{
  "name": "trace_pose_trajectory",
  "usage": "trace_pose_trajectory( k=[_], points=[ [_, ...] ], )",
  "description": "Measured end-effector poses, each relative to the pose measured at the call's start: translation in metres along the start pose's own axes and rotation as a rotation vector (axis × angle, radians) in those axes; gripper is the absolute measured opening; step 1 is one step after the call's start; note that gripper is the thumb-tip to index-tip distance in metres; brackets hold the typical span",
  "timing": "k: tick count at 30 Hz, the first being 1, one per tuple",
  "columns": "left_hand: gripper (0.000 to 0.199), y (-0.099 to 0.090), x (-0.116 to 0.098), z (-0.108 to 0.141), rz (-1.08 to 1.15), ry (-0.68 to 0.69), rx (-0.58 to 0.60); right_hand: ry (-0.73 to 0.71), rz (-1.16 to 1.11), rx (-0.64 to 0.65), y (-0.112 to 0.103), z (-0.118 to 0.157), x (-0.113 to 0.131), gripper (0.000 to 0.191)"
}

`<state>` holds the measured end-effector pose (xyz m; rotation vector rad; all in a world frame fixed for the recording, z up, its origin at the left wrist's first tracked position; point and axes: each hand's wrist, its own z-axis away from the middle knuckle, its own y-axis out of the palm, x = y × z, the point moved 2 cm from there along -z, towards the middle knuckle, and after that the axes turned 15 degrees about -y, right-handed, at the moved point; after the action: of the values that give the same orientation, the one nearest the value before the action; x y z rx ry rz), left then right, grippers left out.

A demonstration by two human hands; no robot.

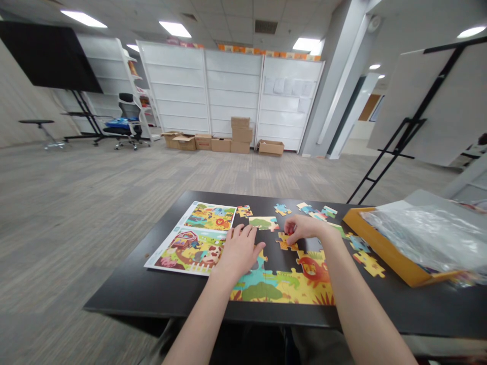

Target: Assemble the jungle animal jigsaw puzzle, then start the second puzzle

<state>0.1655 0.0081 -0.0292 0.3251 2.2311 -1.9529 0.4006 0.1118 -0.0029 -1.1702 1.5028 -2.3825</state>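
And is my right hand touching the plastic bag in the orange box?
No, your right hand is on a yellow puzzle piece on the black table, well apart from the plastic bag.

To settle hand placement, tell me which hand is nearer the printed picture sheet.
Left. The left hand sits at the right edge of the printed picture sheet; the right hand is farther off, at a yellow puzzle piece.

The yellow jigsaw puzzle shows an orange-red lion and green crocodile.
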Motion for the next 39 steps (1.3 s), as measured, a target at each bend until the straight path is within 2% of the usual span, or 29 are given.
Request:
trace_pose_trajectory(
  k=[3,7,10,13,15,19,25,29,32,37,39],
  points=[
    [0.046,0.001,0.000,-0.001,0.040,0.006,0.015,0.098,0.017,-0.067,-0.005,0.005,-0.014,0.033],
    [0.041,-0.005,0.009,-0.005,0.162,-0.012,-0.005,0.202,0.176,-0.159,-0.014,0.011,-0.024,0.028],
    [0.038,-0.015,0.026,-0.006,0.260,-0.054,-0.095,0.139,0.338,-0.301,-0.014,0.004,-0.020,0.021],
    [0.035,-0.022,0.045,-0.003,0.311,-0.081,-0.187,0.004,0.462,-0.394,-0.005,-0.011,-0.015,0.031],
    [0.034,-0.025,0.052,0.001,0.318,-0.079,-0.224,-0.016,0.504,-0.400,0.004,-0.019,-0.015,0.035],
    [0.031,-0.029,0.055,0.007,0.272,-0.080,-0.232,0.059,0.494,-0.385,0.012,-0.023,-0.019,0.035],
    [0.027,-0.036,0.054,0.011,0.175,-0.133,-0.200,0.180,0.474,-0.388,0.005,-0.019,-0.024,0.027],
    [0.027,-0.039,0.052,0.011,0.146,-0.140,-0.179,0.210,0.436,-0.455,0.004,-0.021,-0.028,0.020],
    [0.027,-0.037,0.051,0.011,0.147,-0.118,-0.173,0.195,0.396,-0.510,0.006,-0.020,-0.032,0.035],
    [0.026,-0.033,0.049,0.010,0.146,-0.097,-0.187,0.146,0.352,-0.507,0.003,-0.014,-0.035,0.062],
    [0.025,-0.033,0.048,0.011,0.144,-0.093,-0.187,0.132,0.312,-0.502,0.000,-0.012,-0.034,0.066]
  ],
)
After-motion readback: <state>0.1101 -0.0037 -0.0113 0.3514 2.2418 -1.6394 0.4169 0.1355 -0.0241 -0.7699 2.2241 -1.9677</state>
